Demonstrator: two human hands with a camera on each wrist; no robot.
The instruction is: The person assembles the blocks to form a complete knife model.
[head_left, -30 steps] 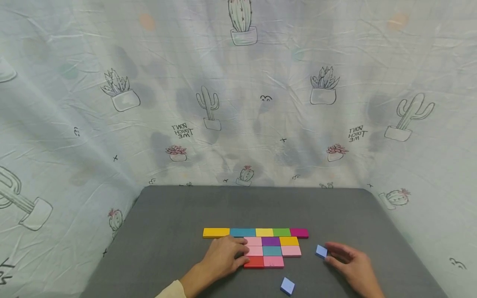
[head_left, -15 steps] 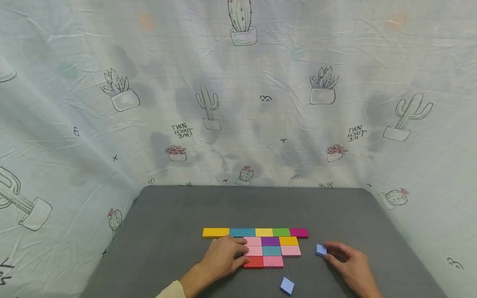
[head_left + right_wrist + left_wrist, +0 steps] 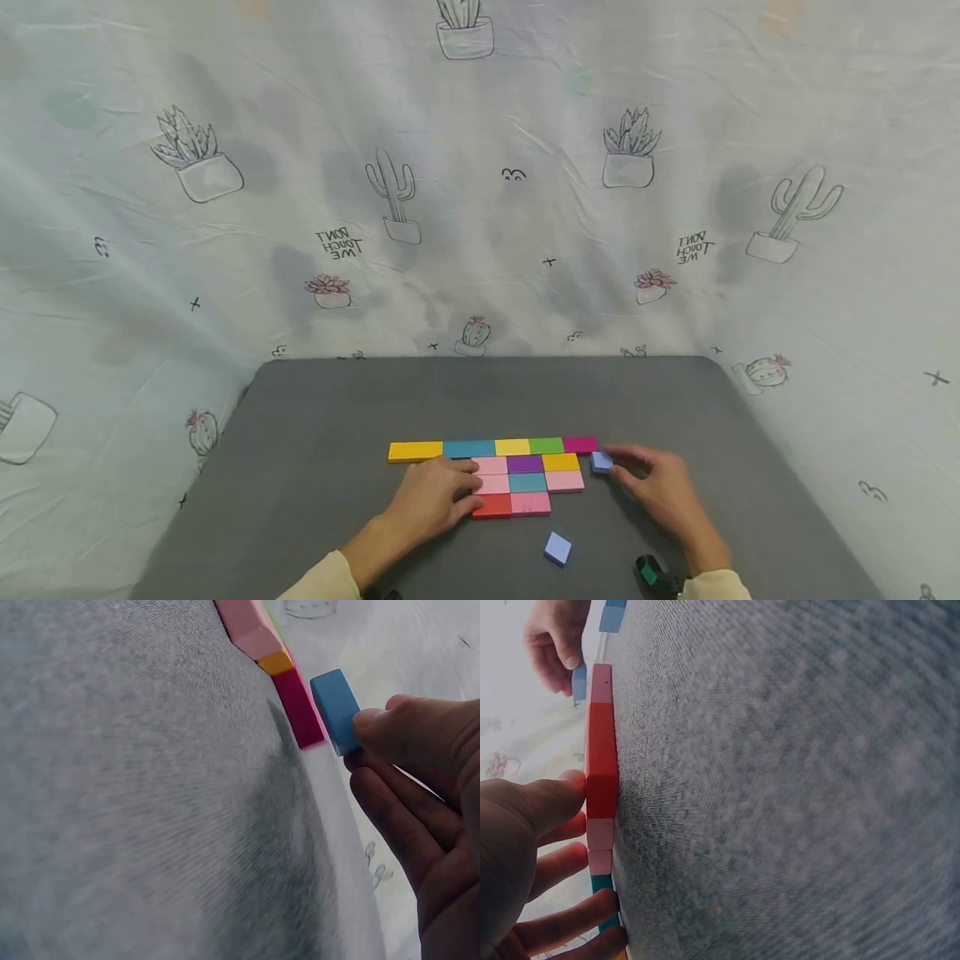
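Observation:
My right hand [image 3: 663, 492] pinches a small light blue block [image 3: 602, 462] between thumb and fingers. In the right wrist view that block [image 3: 335, 711] is raised off the grey table, close to the magenta block [image 3: 299, 709]. The flat coloured blocks lie in rows: a long back row ends at right in the magenta block, and shorter rows sit in front of it. Fingertips of my left hand [image 3: 426, 500] touch the left ends of the front rows, by the red block [image 3: 492, 506] and the pink block [image 3: 491, 485]. The left wrist view shows its thumb at the red block [image 3: 602, 757].
A second light blue block [image 3: 558, 549] lies alone and turned askew in front of the rows. The grey table [image 3: 337, 400] is walled by a pale cactus-print cloth [image 3: 480, 217] behind and at both sides. A dark strap [image 3: 658, 577] sits at the right wrist.
My right hand has picked up the light blue block and carried it left and away from me, towards the back row's right end. The head view has shifted. The left hand stays at the rows.

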